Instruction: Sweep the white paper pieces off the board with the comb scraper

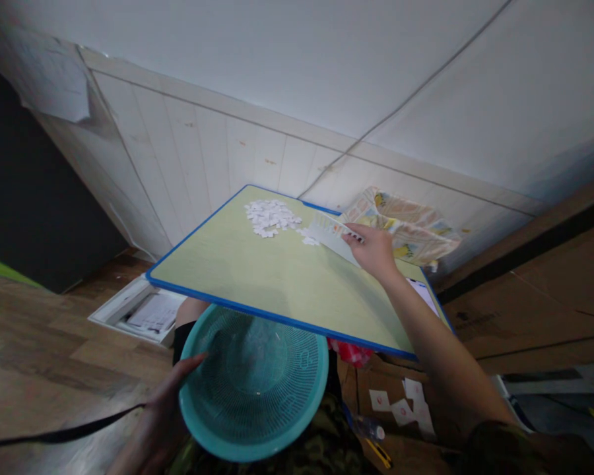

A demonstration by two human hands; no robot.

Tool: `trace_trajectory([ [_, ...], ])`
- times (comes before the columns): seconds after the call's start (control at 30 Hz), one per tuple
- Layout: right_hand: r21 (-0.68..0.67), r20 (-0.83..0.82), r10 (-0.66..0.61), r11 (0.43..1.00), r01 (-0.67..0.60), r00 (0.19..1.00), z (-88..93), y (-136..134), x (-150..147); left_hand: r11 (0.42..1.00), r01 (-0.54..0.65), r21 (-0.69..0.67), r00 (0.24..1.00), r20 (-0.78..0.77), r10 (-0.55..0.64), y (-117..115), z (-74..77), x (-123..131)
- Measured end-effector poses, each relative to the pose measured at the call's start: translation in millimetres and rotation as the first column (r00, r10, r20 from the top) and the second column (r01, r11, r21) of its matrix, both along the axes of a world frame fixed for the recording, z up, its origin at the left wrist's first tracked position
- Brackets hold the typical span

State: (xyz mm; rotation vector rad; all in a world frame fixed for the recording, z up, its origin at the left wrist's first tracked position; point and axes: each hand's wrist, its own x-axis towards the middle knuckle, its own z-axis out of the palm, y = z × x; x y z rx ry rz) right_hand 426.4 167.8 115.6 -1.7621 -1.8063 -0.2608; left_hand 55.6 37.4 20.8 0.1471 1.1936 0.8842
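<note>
My left hand grips the rim of a teal plastic basket, its thumb over the edge and its other fingers hidden below. The basket rests over my lap, partly under the front edge of a small table with a blue border. My right hand pinches a flat white printed card, held on a slant over the tabletop. Close to the card's lower edge lie a few small white paper pieces. A larger heap of white pieces sits toward the back left of the table.
A fabric-lined basket stands behind the table's right side. A phone lies at the table's right edge. On the floor are a white tray with papers, loose cards, and a yellow cutter.
</note>
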Motion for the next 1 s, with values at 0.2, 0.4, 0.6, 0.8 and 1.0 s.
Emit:
trace_trajectory([
  [0.2,-0.028,0.004,0.045,0.999,-0.045,0.999,1.2,3.9,-13.1,0.999,0.027,0.030,1.000,-0.014,-0.027,-0.9,-1.2,0.2],
  [0.4,-0.032,0.055,-0.039,0.999,0.041,0.998,2.1,11.6,-6.9,1.000,-0.005,0.015,1.000,0.008,0.005,-2.0,5.1,4.0],
  [0.6,-0.013,0.025,-0.015,1.000,0.015,1.000,-2.2,16.5,-10.4,0.999,-0.030,0.025,0.999,0.023,0.029,-1.6,10.2,3.7],
  [0.8,-0.023,0.017,0.034,0.999,-0.034,0.999,-2.6,22.6,-14.8,0.999,-0.030,0.025,0.999,0.023,0.030,-2.4,8.4,1.6],
  [1.0,0.048,-0.092,0.132,0.991,-0.128,0.987,-2.0,27.2,-28.5,1.000,0.006,0.023,0.999,0.043,-0.007,-1.7,4.8,-1.4],
])
